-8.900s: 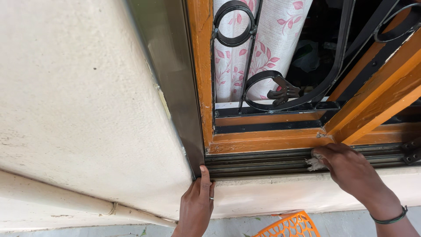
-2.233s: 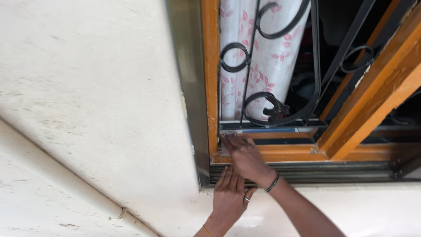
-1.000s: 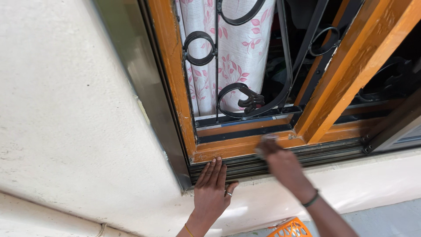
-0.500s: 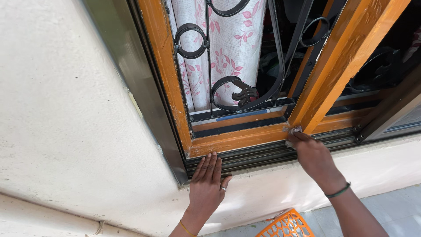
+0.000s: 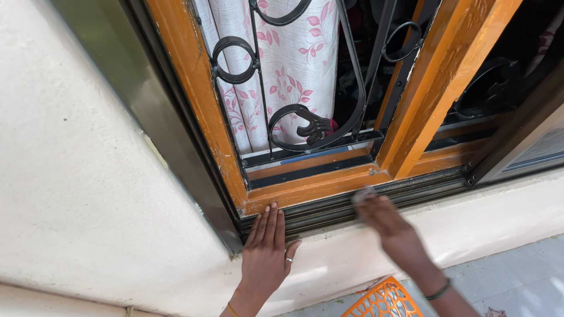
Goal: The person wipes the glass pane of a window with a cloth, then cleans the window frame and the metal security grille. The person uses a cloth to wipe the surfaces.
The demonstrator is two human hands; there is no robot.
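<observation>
- Left hand (image 5: 265,249) lies flat, fingers straight and together, palm pressed on the dark window track (image 5: 329,212) at its left end; it grips nothing
- Right hand (image 5: 385,220) is blurred over the track's middle (something pale shows at the fingertips); I cannot tell its grip
- Orange wooden frame (image 5: 305,189) runs just above; orange plastic basket (image 5: 385,300) sits below

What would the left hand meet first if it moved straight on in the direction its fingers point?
The left hand lies flat, its fingertips pointing up at the window. It would likely meet the dark metal track first, then the orange wooden frame just beyond it.
</observation>
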